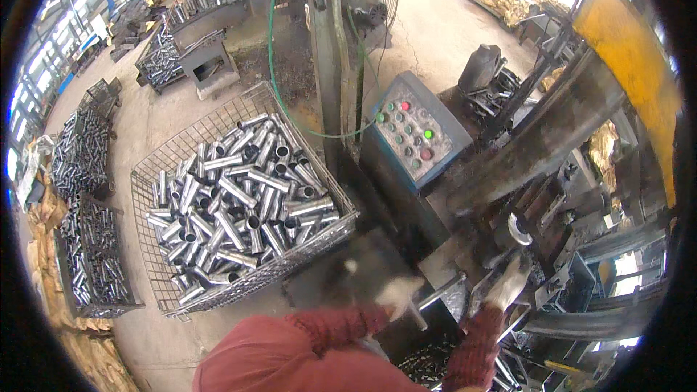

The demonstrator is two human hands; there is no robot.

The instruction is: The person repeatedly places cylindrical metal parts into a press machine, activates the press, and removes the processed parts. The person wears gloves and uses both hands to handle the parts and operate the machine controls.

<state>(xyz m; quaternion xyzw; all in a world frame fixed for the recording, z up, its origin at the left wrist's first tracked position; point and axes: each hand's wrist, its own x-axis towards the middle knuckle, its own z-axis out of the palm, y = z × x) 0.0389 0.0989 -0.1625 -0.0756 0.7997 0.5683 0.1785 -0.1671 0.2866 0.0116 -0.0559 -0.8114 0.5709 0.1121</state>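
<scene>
My left hand (399, 296), in a pale work glove, is blurred over the dark bench edge. A slim grey metal rod (418, 317) sticks out below it, and the fingers seem closed around it. My right hand (510, 281), in a similar glove, reaches into the machine's work area. Its fingers are smeared and partly lost against dark metal, so any hold is hidden. Just beyond its fingertips sits a shiny curved metal part (519, 229). A bright metal plate (454, 296) lies between the two hands.
A wire basket (150, 254) heaped with shiny metal tubes (236, 192) stands at left. Ahead is a control box (412, 131) with coloured buttons, beside a steel post (334, 65) and green hose. A yellow machine arm (628, 65) rises at right. More loaded bins (109, 247) line the far left.
</scene>
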